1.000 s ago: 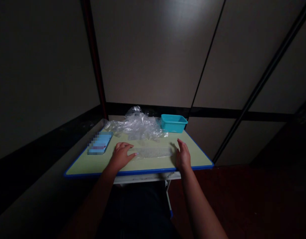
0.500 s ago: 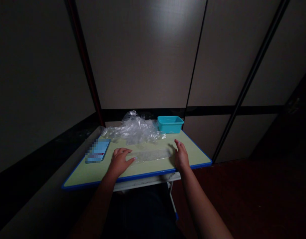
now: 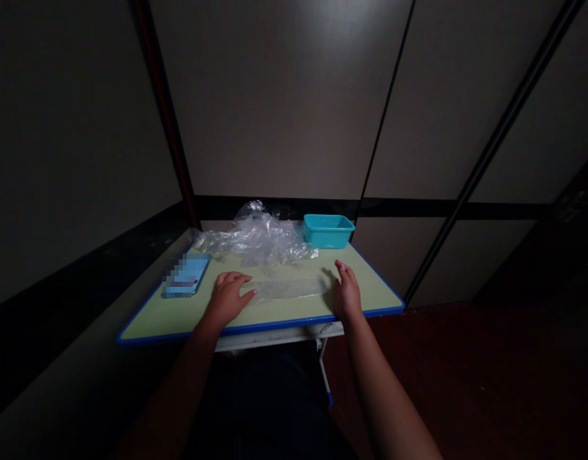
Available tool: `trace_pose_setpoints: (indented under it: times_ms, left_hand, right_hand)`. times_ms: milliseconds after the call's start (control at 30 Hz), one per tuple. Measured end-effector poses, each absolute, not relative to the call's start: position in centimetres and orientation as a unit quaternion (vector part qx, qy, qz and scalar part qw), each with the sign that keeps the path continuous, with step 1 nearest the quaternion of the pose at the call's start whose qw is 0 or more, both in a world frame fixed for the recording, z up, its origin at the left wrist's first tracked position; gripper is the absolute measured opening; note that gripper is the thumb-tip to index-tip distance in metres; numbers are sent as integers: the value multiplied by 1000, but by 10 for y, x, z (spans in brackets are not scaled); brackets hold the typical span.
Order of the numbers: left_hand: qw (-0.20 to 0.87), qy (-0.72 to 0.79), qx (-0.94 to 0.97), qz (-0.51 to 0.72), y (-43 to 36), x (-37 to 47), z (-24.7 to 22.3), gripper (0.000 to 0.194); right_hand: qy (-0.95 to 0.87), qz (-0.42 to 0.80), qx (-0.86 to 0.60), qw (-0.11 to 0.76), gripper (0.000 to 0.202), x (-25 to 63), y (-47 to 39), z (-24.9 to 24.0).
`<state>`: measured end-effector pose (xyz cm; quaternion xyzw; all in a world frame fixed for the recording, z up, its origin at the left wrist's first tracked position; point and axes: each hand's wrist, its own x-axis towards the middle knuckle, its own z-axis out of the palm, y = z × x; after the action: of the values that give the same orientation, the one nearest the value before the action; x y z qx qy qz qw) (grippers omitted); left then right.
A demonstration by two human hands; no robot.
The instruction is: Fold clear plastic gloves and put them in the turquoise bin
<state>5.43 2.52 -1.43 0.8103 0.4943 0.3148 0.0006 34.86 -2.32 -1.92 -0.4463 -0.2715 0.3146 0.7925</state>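
Note:
A flattened strip of clear plastic, which looks like a folded bag (image 3: 288, 289), lies across the table between my hands. My left hand (image 3: 227, 298) is at its left end, thumb and fingers apart; whether the fingertips touch the plastic I cannot tell. At the right end my right hand (image 3: 347, 294) stands on its edge, palm facing inward and fingers stretched out, holding nothing. Behind the strip sits a crumpled heap of clear plastic bags (image 3: 265, 239).
A turquoise basket (image 3: 328, 233) stands at the back right of the pale green table (image 3: 179, 319) with its blue edge. On the left lies a phone (image 3: 188, 275), partly blurred out. Wardrobe-like panels (image 3: 284, 115) rise behind the table.
The view has tilted slightly, so the table appears a little higher. My hands keep nearly the same pose around the plastic strip.

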Motion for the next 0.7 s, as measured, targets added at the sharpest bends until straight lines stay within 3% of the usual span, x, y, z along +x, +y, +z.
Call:
trace_pose_setpoints:
  times_ms: [700]
  left_hand:
    - [21,494,811,313,21,56,-11,34]
  right_hand:
    - [-275,305,-459,788,17,348,-23,-19]
